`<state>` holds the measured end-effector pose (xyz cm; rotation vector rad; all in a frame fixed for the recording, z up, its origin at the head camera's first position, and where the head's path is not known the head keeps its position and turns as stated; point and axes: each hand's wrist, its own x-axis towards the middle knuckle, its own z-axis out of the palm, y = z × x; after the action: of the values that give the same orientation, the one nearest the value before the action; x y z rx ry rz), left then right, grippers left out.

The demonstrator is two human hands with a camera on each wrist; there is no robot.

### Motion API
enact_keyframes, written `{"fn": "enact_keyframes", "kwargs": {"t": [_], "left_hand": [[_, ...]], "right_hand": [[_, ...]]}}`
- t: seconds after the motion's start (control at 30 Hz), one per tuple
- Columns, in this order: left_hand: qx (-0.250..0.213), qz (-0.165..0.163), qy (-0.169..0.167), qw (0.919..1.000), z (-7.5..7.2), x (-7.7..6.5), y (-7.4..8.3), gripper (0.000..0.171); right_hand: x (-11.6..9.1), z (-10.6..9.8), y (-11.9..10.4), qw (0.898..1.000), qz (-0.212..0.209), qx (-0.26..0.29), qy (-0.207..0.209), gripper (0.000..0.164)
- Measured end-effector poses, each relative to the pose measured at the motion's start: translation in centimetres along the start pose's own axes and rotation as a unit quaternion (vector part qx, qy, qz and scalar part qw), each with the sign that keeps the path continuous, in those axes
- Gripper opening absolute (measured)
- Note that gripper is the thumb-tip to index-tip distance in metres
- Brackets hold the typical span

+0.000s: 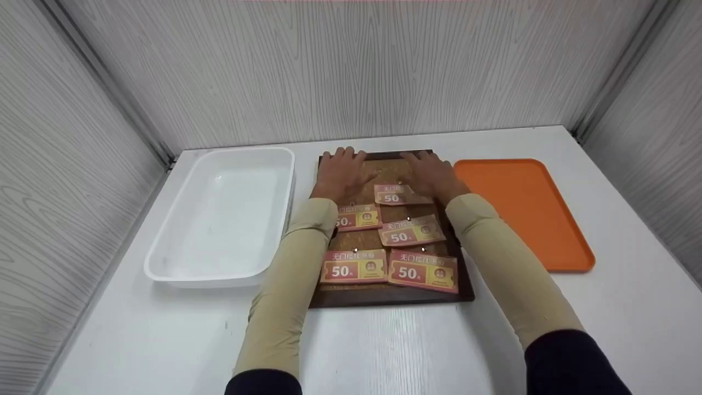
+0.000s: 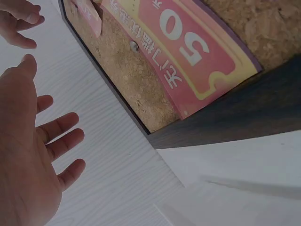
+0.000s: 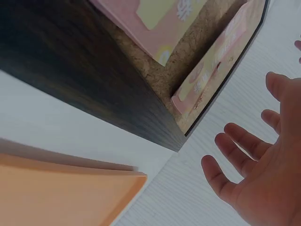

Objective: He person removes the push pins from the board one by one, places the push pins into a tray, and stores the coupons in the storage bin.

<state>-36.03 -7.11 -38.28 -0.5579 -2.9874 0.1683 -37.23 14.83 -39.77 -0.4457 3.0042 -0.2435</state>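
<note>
Left hand (image 1: 341,174) and right hand (image 1: 430,175), fingers spread, hang over my corkboard (image 1: 357,240); dipping the right, I could tear the upper coupon (image 1: 390,195) off its pin (image 1: 400,182).

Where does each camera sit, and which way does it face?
Head: on the head, facing forward and down at the corkboard, coupons, white tray and orange tray; left hand, right hand and sleeves show.
Left wrist: on that wrist, facing a corkboard corner and coupons; left hand and part of the right hand show.
Right wrist: on that wrist, facing a corkboard corner and the orange tray; mostly right hand shows.
Head and right wrist share the orange tray.
</note>
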Motion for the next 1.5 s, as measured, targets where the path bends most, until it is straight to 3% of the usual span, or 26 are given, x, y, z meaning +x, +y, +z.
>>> {"fn": "enact_keyframes", "kwargs": {"t": [0.17, 0.77, 0.93, 1.13, 1.5], "left_hand": [[-0.004, 0.009, -0.008, 0.9999, 0.7, -0.2, 0.3, 0.062], [0.049, 0.007, -0.029, 0.9983, 2.5, 0.1, 1.4, 0.065], [0.038, -0.001, -0.032, 0.9988, 2.5, 0.2, 1.7, 0.066], [0.005, 0.001, -0.062, 0.9981, 2.9, 0.2, 2.2, 0.069], [-0.012, 0.005, -0.086, 0.9962, 4.1, -0.1, 2.7, 0.066]], "right_hand": [[0.0, 0.5, 0.1, 1.000, 0.001, -0.001, -0.010, 0.060], [0.0, 1.8, 0.1, 1.000, 0.000, 0.020, -0.020, 0.058], [-0.1, 1.7, 0.2, 1.000, -0.003, 0.005, -0.026, 0.062], [-0.6, 2.1, 0.3, 0.999, 0.001, 0.014, -0.038, 0.063], [-1.1, 2.7, 0.4, 0.999, -0.029, 0.002, -0.013, 0.055]]}}
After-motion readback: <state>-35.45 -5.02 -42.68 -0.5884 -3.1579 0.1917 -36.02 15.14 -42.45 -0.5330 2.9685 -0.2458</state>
